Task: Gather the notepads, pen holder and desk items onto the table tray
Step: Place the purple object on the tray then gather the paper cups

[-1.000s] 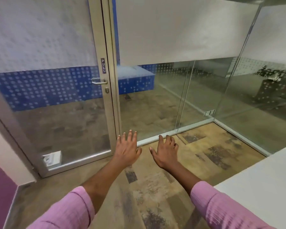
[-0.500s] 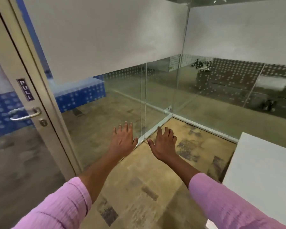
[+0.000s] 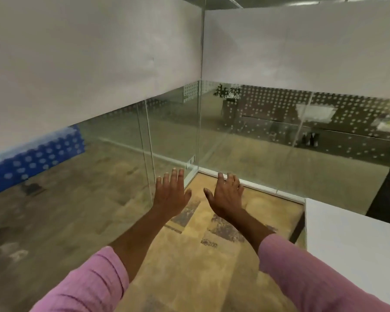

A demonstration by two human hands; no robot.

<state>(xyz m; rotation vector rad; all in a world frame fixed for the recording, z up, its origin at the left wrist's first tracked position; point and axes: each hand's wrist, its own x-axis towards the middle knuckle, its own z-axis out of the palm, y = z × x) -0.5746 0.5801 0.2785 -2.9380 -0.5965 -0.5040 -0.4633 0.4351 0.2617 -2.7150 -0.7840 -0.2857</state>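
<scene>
My left hand (image 3: 170,194) and my right hand (image 3: 226,195) are stretched out in front of me, palms down, fingers straight and spread, holding nothing. They hover over the patterned carpet near a glass corner. A corner of a white table (image 3: 351,239) shows at the right edge, bare where I see it. No notepads, pen holder, desk items or tray are in view.
Glass partition walls (image 3: 173,140) with frosted upper bands meet in a corner just beyond my hands. The brown patterned carpet (image 3: 189,262) lies below. Behind the glass stand a potted plant (image 3: 226,93) and a blue dotted wall (image 3: 36,158).
The view has swung to the right: the door with its handle has left the frame, and the glass corner and white table have come closer. Both hands stay open and outstretched.
</scene>
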